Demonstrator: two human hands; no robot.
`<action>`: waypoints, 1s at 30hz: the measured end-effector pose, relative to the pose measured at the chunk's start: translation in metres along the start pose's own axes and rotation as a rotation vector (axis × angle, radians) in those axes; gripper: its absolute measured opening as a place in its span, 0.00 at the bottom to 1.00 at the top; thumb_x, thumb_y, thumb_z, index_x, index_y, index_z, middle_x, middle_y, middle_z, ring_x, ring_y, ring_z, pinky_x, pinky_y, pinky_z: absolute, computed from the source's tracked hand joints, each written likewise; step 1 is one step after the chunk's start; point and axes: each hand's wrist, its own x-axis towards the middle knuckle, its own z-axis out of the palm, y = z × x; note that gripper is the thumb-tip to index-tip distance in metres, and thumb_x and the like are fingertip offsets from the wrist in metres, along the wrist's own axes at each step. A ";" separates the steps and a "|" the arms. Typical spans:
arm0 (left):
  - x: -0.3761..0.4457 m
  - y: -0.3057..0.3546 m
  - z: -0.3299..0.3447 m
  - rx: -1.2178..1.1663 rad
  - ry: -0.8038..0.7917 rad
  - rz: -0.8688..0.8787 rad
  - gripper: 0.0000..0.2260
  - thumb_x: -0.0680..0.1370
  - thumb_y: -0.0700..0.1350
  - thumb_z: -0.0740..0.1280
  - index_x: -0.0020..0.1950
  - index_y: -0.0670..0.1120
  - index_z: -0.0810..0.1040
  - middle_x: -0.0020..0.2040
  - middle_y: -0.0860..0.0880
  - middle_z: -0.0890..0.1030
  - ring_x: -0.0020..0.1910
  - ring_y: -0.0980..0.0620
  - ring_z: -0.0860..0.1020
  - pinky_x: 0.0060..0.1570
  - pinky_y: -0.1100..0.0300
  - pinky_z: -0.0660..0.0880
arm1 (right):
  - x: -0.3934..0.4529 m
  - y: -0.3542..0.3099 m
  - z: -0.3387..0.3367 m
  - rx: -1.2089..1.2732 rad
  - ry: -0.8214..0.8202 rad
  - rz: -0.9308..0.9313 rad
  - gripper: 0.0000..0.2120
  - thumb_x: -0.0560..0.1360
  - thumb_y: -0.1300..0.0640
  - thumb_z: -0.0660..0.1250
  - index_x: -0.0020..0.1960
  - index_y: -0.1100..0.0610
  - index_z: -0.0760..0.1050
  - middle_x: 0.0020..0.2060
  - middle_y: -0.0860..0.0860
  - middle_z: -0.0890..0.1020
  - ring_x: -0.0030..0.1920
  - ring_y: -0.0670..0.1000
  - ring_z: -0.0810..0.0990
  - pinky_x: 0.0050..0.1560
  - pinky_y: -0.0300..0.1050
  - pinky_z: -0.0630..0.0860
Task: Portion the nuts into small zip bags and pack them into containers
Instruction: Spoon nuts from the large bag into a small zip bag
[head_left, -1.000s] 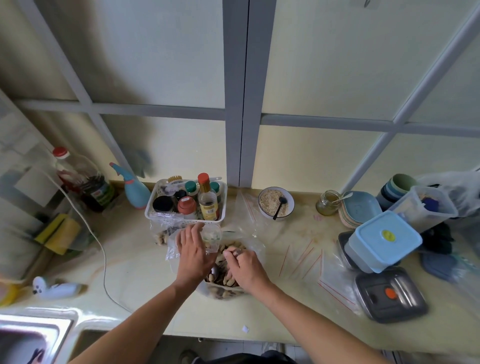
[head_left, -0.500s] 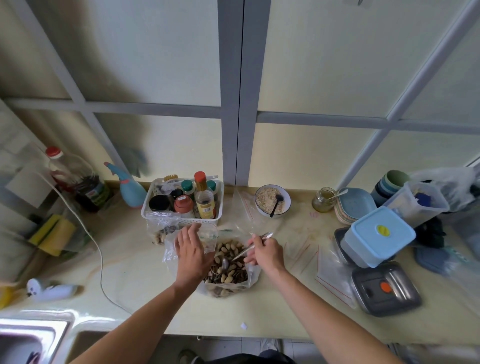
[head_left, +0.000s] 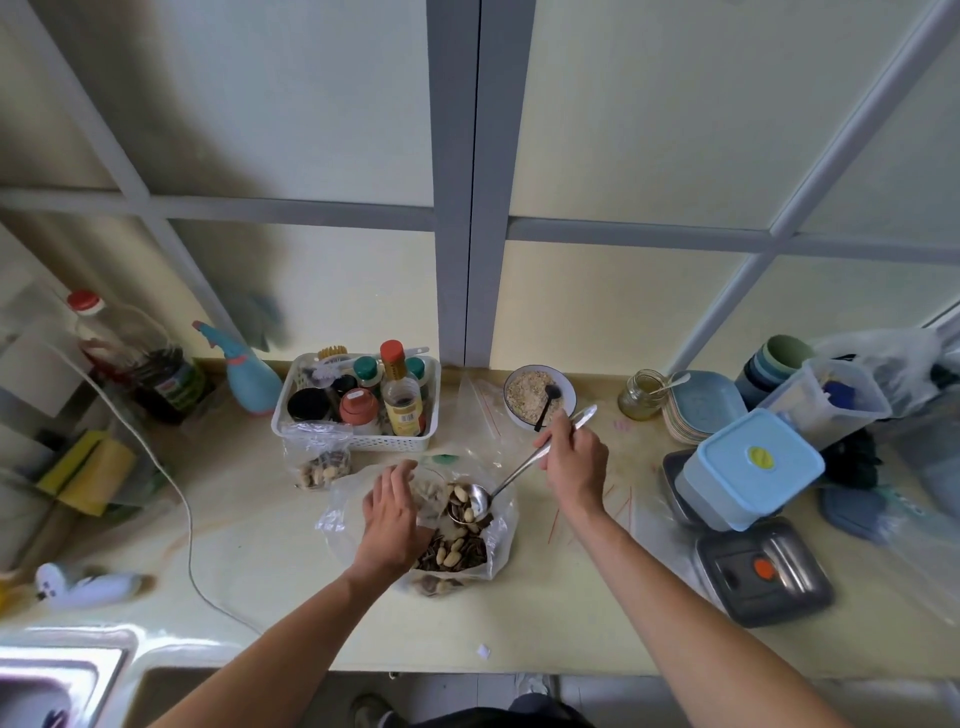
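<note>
At the middle of the desk (head_left: 249, 525): both hands over the big open bag, mid-scoop.
Right hand (head_left: 574, 460): grips handle of metal spoon (head_left: 511, 480), fingers curled round it; a second ago was down among the nuts, now drawn back to the right and higher.
Spoon bowl: now loaded with a few pale nuts and dark seeds, held just above the heap, still inside the mouth of the bag.
Left hand (head_left: 390, 512): fingers nearly straight and relaxed, resting on the left rim of the big plastic bag (head_left: 498, 545), seems only to hold the mouth wide; grasps nothing; stayed at about the same place.
Nuts (head_left: 452, 551): most remain in the big bag, mixed pale kernels and dark seeds.
Small filled bag (head_left: 319, 460): stands just beside the white basket (head_left: 358, 402), some nuts already inside, so probably one portion done.
Empty zip bags (head_left: 618, 512): flat on the desk to the right of the big bag, red-lined tops visible.
Containers: blue-lidded box (head_left: 753, 467) on steel boxes at the far right, lid closed, nothing packed yet as far as visible.
Meaning for task: a fresh scoop is ready; needs next an open small bag to receive it, none held now.
</note>
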 end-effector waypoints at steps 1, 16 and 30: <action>0.001 0.001 0.000 -0.001 -0.011 0.005 0.40 0.68 0.43 0.73 0.75 0.44 0.57 0.67 0.44 0.67 0.67 0.43 0.67 0.64 0.46 0.67 | -0.001 -0.003 0.002 0.007 0.006 -0.030 0.25 0.82 0.49 0.58 0.30 0.53 0.80 0.23 0.54 0.80 0.26 0.51 0.79 0.36 0.46 0.76; 0.013 0.003 0.000 -0.094 -0.004 0.023 0.38 0.73 0.57 0.67 0.77 0.42 0.59 0.69 0.47 0.63 0.71 0.48 0.65 0.71 0.47 0.63 | -0.049 -0.017 0.043 -0.463 -0.734 -1.028 0.10 0.82 0.49 0.65 0.53 0.52 0.82 0.41 0.47 0.76 0.38 0.45 0.70 0.39 0.37 0.71; 0.015 0.000 -0.005 -0.167 0.090 -0.087 0.39 0.72 0.50 0.77 0.75 0.45 0.58 0.63 0.47 0.66 0.63 0.52 0.67 0.67 0.53 0.64 | -0.024 -0.036 0.040 -0.188 -0.242 -0.913 0.20 0.86 0.52 0.55 0.45 0.59 0.79 0.30 0.47 0.78 0.26 0.42 0.73 0.26 0.26 0.67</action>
